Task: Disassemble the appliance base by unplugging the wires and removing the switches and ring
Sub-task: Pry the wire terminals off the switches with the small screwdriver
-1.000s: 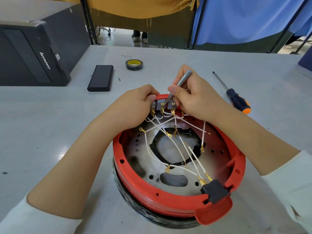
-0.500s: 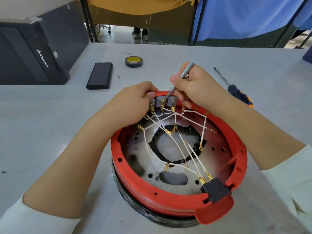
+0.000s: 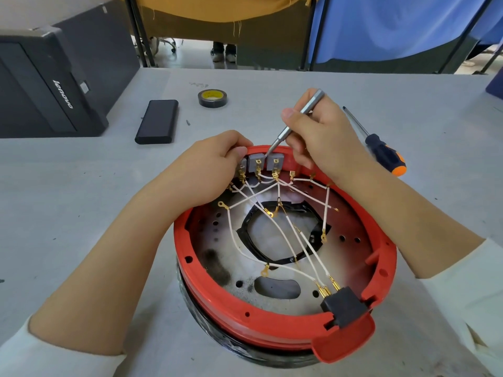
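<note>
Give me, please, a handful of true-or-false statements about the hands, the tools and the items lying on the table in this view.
1. The right hand holds a slim silver tool whose tip meets the grey switches. True.
2. The left hand lies flat on the table. False: it grips the red ring by the switches.
3. The orange-tipped screwdriver lies on the table, untouched. True.
4. The tape roll sits inside the base. False: it lies on the table, beyond the base.
5. Every white wire has been removed. False: several still run to the switches.
</note>
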Tool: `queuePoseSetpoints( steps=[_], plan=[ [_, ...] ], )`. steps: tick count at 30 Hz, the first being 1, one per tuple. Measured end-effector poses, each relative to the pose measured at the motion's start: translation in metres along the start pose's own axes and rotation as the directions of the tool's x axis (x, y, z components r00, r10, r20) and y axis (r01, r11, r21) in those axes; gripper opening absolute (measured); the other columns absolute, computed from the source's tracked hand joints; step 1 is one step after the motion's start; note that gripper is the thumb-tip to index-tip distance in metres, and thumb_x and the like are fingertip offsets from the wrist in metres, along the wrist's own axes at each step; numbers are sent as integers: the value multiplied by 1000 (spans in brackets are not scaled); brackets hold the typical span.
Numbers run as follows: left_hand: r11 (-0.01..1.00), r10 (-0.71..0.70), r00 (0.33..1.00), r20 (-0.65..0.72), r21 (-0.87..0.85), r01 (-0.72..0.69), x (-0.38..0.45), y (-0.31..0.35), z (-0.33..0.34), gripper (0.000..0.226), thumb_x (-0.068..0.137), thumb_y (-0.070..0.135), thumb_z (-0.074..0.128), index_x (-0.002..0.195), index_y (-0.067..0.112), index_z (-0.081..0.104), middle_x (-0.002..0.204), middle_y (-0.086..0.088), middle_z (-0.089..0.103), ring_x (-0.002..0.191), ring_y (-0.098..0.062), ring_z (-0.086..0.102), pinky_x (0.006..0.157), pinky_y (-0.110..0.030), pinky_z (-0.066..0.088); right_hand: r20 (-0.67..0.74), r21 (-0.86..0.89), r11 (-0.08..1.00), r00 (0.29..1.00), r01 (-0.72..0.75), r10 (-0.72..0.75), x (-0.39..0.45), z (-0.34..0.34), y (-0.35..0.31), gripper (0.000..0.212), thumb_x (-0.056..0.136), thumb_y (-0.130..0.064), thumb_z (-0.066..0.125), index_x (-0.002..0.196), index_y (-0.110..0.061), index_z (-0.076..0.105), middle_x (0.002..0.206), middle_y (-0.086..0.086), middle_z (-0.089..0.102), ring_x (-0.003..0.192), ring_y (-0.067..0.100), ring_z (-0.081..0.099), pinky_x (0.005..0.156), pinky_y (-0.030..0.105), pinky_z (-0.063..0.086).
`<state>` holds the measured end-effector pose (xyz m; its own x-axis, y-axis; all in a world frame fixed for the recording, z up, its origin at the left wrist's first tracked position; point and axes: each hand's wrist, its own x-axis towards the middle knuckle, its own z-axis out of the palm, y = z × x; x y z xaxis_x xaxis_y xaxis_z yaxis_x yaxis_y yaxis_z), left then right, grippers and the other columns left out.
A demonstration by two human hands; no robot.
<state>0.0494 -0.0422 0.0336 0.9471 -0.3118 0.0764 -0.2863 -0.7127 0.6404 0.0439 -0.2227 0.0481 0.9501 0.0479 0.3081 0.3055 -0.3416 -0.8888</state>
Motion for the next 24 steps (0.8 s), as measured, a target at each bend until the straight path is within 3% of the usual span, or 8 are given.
queuePoseSetpoints(
  steps=[2, 5, 10, 19, 24],
  plan=[
    [1000, 7, 1000, 1, 2, -7, 0, 0, 0, 21, 101, 32, 35, 108, 37, 55, 82, 13, 58, 70, -1, 53, 56, -19, 35, -34, -39, 987, 987, 155, -156, -6, 1, -2, 24, 99, -17, 46, 77, -22, 38, 57, -4, 41, 43, 5, 39, 46, 13, 33],
    [1000, 23, 1000, -3, 2, -23, 0, 0, 0, 19, 101, 31, 36, 104, 37, 54, 81, 11, 58, 72, -2, 53, 58, -20, 35, 56, -182, 914, 932, 362, -358, -14, 6, -6, 19, 98, -20, 45, 82, -27, 37, 55, -10, 41, 47, 8, 44, 49, 19, 39],
    [999, 30, 999, -24, 39, -29, -1, 2, 0, 30, 101, 32, 37, 71, 38, 43, 64, 9, 50, 55, -3, 45, 52, -24, 30, 262, -533, 733, 907, 422, -331, -12, 11, -8, 14, 99, -31, 42, 91, -21, 35, 55, -11, 44, 53, 14, 51, 53, 17, 37],
    [998, 54, 998, -18, 43, -54, -3, 4, -2, 31, 100, 29, 35, 72, 40, 42, 69, 12, 50, 61, -2, 46, 50, -15, 30, 372, -735, 460, 864, 498, -340, -15, 18, -12, 23, 100, -35, 40, 97, -13, 41, 50, -16, 29, 40, 21, 42, 46, 28, 31],
    [999, 45, 999, -16, 23, -45, -2, 4, -2, 31, 100, 26, 35, 73, 39, 44, 72, 12, 52, 64, -2, 47, 54, -18, 32, 330, -771, 447, 885, 453, -327, -15, 21, -14, 33, 99, -40, 39, 103, -8, 46, 50, -16, 26, 37, 15, 31, 44, 24, 26]
  ],
)
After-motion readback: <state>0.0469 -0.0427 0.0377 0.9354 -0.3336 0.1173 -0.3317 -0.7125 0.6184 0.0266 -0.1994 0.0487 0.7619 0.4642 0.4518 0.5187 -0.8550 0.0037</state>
